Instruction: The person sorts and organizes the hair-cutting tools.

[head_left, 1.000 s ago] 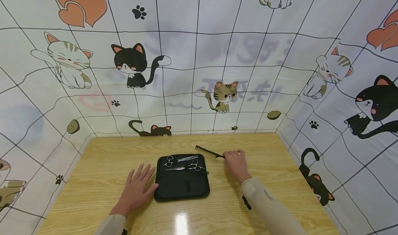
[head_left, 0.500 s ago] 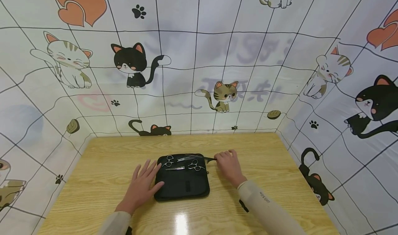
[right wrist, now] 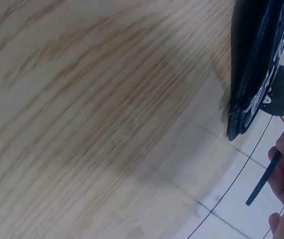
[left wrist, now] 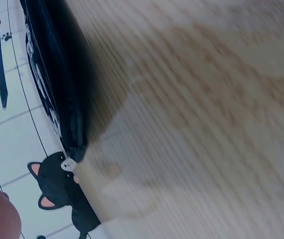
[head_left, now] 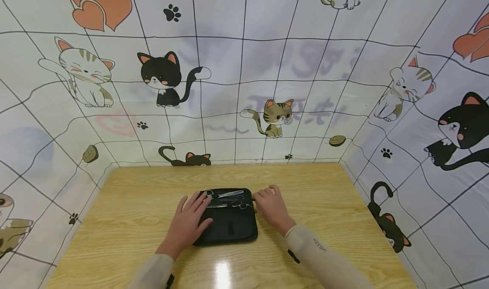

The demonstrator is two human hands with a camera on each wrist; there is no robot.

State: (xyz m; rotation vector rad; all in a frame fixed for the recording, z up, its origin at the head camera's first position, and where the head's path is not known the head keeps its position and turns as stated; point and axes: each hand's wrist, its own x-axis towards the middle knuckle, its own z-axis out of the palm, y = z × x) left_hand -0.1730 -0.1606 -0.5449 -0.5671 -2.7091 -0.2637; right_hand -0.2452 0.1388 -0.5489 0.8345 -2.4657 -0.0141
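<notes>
My right hand [head_left: 270,206] pinches a thin dark comb [right wrist: 263,180] by one end at the right edge of a black zip case [head_left: 219,231]. The comb reaches left over the case and blends into it in the head view. Metal scissors [head_left: 231,193] lie in the upper part of the case, with a second pair [head_left: 241,206] below them. My left hand [head_left: 187,225] spreads its straight fingers over the case's left side, covering part of the scissors. In the left wrist view the comb [left wrist: 0,67] stands beyond the left fingers, above the case.
The case lies on a wooden table [head_left: 133,208]. A white cloth wall [head_left: 225,68] printed with cats and grid lines rises behind the table and along both sides.
The right hand has moved left, carrying the comb from beyond the case's right side to over it. The left hand has slid right and up, onto the case.
</notes>
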